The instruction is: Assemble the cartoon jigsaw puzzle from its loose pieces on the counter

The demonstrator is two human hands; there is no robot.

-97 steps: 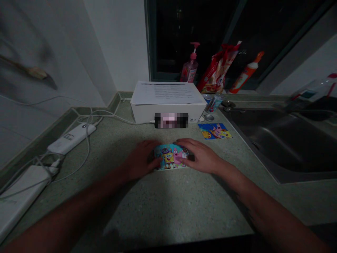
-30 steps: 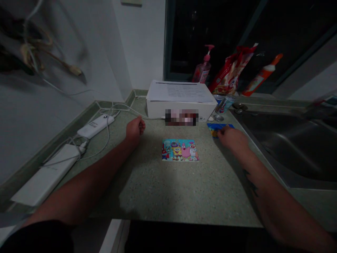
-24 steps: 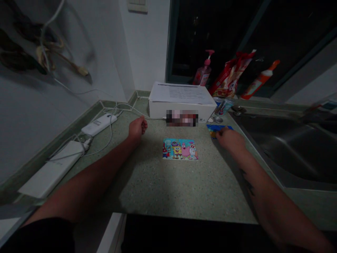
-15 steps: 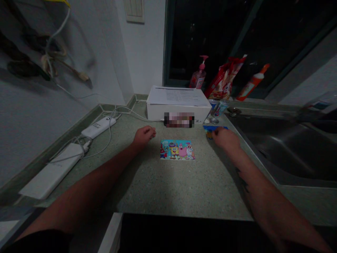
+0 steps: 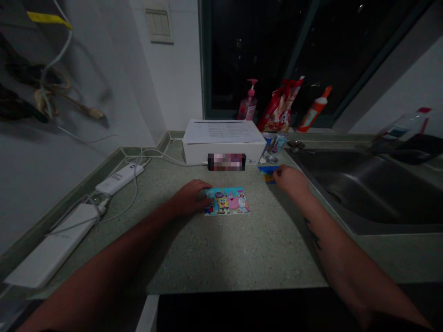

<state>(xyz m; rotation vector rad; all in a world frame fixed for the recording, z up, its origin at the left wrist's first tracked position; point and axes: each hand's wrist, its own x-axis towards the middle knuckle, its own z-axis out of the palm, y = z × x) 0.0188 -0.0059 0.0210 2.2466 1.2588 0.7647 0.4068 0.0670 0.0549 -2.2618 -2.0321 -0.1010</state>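
A bright cartoon picture card (image 5: 228, 201) lies flat on the green speckled counter (image 5: 221, 251). At its left edge is my left hand (image 5: 191, 197), fingers apart, with the fingertips over or touching the card's left side. Further right, my right hand (image 5: 291, 179) pinches a smaller blue card or packet (image 5: 266, 174) with some yellow on it. The fingers cover its right part, and I cannot tell whether it is a card or a wrapper.
Behind the cards a phone (image 5: 226, 162) leans on a white box (image 5: 194, 150) with paper on top. Cans (image 5: 278, 144) stand beside the box. On the right is a metal sink (image 5: 346, 198). White power banks (image 5: 119, 179) with cables lie left.
My left hand has opened from a closed shape and moved onto the left edge of the cartoon card. The right hand stays on the blue piece; the view has shifted slightly.
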